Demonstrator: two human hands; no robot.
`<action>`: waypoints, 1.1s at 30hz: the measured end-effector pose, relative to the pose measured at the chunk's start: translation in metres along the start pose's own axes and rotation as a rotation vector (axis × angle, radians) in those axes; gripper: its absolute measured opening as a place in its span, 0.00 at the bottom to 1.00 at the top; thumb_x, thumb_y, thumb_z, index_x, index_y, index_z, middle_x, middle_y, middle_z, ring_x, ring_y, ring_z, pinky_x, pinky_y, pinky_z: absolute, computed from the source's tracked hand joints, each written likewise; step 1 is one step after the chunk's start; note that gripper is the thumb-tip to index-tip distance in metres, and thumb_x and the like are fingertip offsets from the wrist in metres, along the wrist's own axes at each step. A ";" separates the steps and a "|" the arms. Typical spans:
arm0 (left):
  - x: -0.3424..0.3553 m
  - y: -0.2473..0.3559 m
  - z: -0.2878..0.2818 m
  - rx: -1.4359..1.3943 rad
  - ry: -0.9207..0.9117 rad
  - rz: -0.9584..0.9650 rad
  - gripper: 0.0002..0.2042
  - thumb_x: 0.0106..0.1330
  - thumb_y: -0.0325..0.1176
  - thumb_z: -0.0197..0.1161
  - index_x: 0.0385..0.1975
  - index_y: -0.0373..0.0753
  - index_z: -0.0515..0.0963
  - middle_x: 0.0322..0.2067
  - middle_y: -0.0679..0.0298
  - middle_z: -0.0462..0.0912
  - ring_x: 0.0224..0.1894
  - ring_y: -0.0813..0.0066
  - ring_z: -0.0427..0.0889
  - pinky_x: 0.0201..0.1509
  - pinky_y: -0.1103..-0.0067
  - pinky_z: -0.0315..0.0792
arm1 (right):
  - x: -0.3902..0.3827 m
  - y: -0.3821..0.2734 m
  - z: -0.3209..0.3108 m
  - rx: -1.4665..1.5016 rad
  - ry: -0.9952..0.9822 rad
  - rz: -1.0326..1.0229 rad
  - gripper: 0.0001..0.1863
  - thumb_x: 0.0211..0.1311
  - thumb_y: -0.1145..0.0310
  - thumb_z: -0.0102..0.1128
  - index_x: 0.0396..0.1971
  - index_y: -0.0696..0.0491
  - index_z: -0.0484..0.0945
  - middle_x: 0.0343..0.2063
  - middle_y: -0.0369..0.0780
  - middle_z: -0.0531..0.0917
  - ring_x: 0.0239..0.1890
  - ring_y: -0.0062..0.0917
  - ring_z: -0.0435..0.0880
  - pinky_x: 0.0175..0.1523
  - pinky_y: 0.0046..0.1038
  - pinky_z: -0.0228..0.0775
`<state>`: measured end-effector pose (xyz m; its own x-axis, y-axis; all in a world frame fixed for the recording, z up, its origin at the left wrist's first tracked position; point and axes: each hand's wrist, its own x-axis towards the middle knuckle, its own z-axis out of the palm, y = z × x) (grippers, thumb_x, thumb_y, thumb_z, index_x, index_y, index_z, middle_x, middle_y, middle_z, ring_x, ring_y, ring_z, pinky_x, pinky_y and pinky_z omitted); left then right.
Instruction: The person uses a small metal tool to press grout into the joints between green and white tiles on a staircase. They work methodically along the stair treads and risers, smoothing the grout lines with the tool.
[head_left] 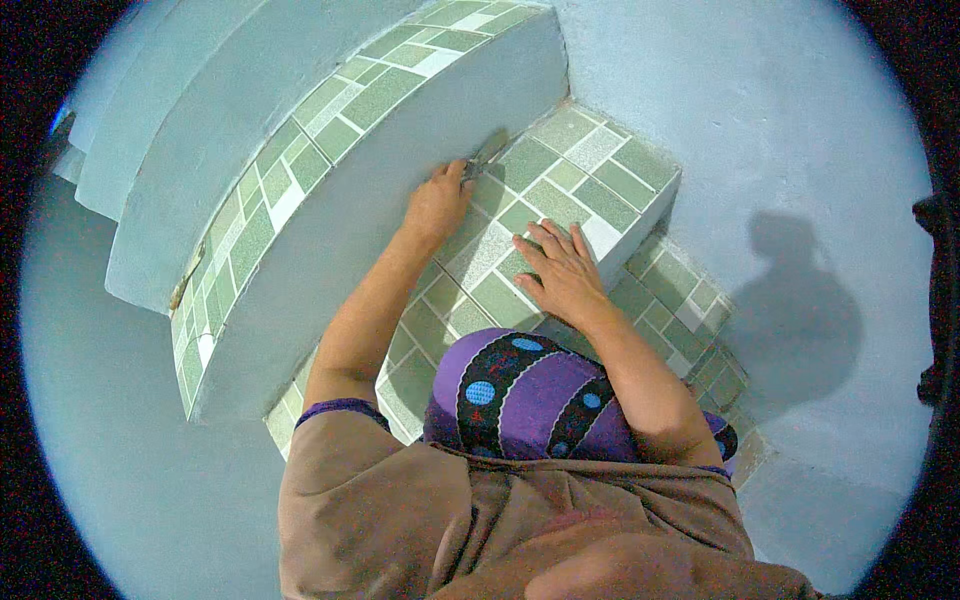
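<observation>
My left hand point(438, 205) is closed round a small metal-bladed tool, like a scraper point(486, 150), held at the corner where the grey riser point(375, 185) meets the tiled step point(550, 137). My right hand point(558, 268) rests on that step's green and white tiles, fingers spread and holding nothing. A thin yellowish tool point(188, 275) lies along the back of the higher tiled step point(390, 75), at its left end. Below my arms is my purple, dark-banded garment point(480, 370).
More curved grey steps point(180, 100) rise at upper left. A grey wall point(760, 140) with my shadow on it stands to the right. Lower tiled steps point(672, 295) descend beside my right arm, with a grey surface point(800, 510) at lower right.
</observation>
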<state>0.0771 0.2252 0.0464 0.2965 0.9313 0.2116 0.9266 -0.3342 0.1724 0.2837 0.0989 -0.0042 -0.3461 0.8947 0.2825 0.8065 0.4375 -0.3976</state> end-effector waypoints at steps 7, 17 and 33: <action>-0.022 -0.010 -0.025 0.075 -0.057 0.016 0.17 0.67 0.40 0.55 0.53 0.40 0.69 0.44 0.46 0.78 0.43 0.43 0.79 0.45 0.58 0.74 | -0.002 -0.001 0.001 0.017 0.022 0.001 0.30 0.60 0.51 0.57 0.61 0.46 0.69 0.64 0.42 0.65 0.69 0.36 0.57 0.72 0.50 0.37; 0.030 0.008 -0.009 0.097 -0.039 0.114 0.14 0.66 0.38 0.55 0.49 0.40 0.72 0.39 0.47 0.79 0.39 0.44 0.81 0.43 0.56 0.75 | -0.001 0.001 0.004 0.029 0.042 0.000 0.30 0.58 0.53 0.59 0.60 0.47 0.70 0.64 0.42 0.66 0.69 0.36 0.58 0.73 0.50 0.37; 0.014 0.005 -0.018 0.111 -0.008 0.139 0.14 0.66 0.37 0.55 0.49 0.40 0.72 0.38 0.48 0.80 0.39 0.45 0.81 0.42 0.58 0.76 | -0.001 -0.005 -0.007 -0.014 -0.078 0.031 0.30 0.62 0.52 0.54 0.64 0.44 0.66 0.66 0.40 0.62 0.71 0.34 0.53 0.74 0.47 0.35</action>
<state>0.0819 0.2337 0.0671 0.4246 0.8787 0.2181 0.8964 -0.4418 0.0350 0.2831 0.0949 0.0033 -0.3570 0.9121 0.2015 0.8236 0.4091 -0.3928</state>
